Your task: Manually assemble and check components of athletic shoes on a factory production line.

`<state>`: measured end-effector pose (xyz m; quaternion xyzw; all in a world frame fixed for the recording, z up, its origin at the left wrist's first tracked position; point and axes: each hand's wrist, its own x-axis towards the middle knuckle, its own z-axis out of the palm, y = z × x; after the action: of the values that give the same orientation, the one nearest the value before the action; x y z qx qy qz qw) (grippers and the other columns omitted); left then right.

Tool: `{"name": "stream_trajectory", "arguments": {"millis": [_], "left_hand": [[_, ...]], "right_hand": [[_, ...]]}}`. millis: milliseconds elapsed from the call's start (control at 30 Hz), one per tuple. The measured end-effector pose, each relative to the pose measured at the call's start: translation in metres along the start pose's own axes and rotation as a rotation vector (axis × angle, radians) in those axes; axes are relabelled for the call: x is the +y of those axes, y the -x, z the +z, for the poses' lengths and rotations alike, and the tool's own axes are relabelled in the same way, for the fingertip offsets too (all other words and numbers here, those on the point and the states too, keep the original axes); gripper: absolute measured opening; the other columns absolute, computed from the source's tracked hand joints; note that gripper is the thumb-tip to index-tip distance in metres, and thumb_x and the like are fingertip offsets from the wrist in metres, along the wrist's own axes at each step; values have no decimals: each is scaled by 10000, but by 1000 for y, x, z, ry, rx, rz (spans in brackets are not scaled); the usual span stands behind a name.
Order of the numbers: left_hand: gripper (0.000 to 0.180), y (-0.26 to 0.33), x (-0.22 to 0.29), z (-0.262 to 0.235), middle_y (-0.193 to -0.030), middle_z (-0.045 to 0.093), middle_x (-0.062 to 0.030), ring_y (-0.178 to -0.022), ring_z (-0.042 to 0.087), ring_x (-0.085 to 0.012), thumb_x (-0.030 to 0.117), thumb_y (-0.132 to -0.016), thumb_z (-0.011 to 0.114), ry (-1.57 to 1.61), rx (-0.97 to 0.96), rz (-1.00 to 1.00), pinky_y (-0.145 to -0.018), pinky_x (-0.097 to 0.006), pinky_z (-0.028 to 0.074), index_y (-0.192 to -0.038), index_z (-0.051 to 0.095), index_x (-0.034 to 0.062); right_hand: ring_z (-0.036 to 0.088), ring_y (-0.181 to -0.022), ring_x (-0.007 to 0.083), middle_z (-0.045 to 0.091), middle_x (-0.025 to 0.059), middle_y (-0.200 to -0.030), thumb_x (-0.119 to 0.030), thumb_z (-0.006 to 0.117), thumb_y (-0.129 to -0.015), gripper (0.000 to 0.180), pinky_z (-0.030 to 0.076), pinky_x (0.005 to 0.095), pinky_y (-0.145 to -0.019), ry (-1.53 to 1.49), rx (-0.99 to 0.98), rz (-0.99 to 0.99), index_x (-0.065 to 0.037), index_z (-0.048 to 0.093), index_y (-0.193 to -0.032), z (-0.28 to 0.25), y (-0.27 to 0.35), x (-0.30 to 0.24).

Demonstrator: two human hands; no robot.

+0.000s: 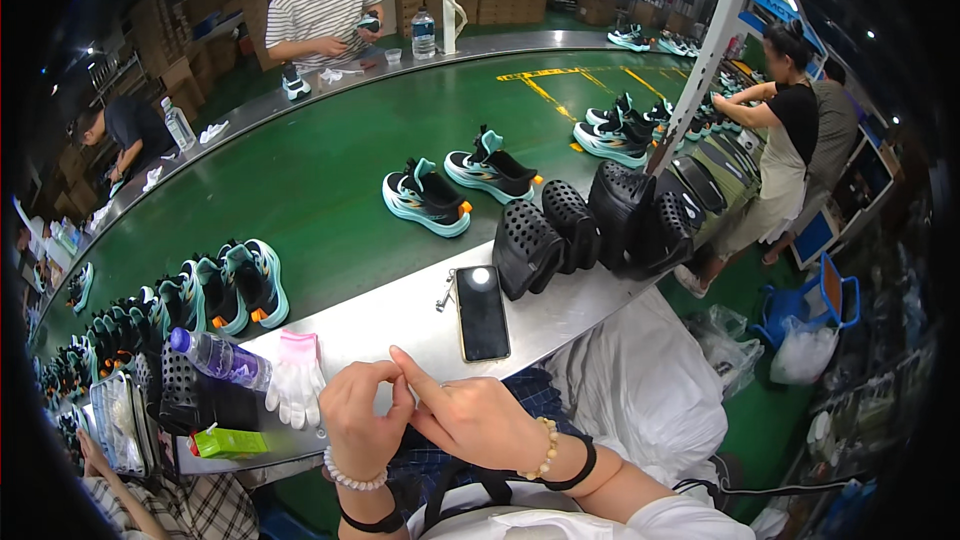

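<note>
My left hand (pixel 362 414) and my right hand (pixel 474 424) meet over the near edge of a metal ledge. The left thumb and forefinger are pinched together against the right fingers. My right forefinger points up and away, its other fingers curled in. Whatever lies between the fingertips, if anything, is too small to make out. Beside the left hand rests a white glove (pixel 297 392) with a pink cuff. Farther up the ledge lie a dark-screened phone (pixel 482 313) and a small bunch of keys (pixel 443 292).
Black perforated clogs (pixel 527 245) stand right on the ledge. A purple-capped bottle (pixel 222 358) and green carton (pixel 228 442) are left. Beyond runs a green conveyor belt (pixel 330 190) carrying black-and-turquoise sneakers (pixel 425 200). People work across it and at right. White cloth (pixel 650 380) hangs beside me.
</note>
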<state>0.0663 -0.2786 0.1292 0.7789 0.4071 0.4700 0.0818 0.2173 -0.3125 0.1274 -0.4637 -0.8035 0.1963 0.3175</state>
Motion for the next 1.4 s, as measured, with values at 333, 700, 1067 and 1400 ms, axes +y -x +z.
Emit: {"name": "stream_trajectory", "arguments": {"millis": [333,700,1067,1400], "left_hand": [[117,0,-10,18,-720,611,-91,-657,618,-233,-34,-708,609,182,16,-130,-605,-310,475,-812,575,9],[401,-68,-104,113,-1304,487,-148,-1183,507,-300,92,-821,648,537,-235,-533,-868,-367,491,-1207,537,92],[445,-101,-221,254,-1409,273,-354,-1244,422,-455,147,-712,676,197,-333,-636,-1029,-401,382,-1130,537,214],[520,-143,-207,242,-1259,522,-179,-1131,533,-362,63,-747,632,488,-15,-643,-950,-411,430,-1228,437,89]], "right_hand": [[567,-497,278,550,110,-573,-170,604,-856,630,444,374,-490,-21,158,99,-48,348,-1419,-11,-5,19],[660,-693,313,646,149,-729,-513,552,-860,472,515,418,-612,746,208,664,-45,568,-912,-107,-11,169],[670,-634,269,652,125,-659,-663,593,-749,635,524,369,-599,794,223,736,-28,617,-738,-82,-44,190],[648,-601,318,625,166,-620,-595,627,-763,605,514,384,-554,649,332,436,5,655,-694,-146,-108,132]]}}
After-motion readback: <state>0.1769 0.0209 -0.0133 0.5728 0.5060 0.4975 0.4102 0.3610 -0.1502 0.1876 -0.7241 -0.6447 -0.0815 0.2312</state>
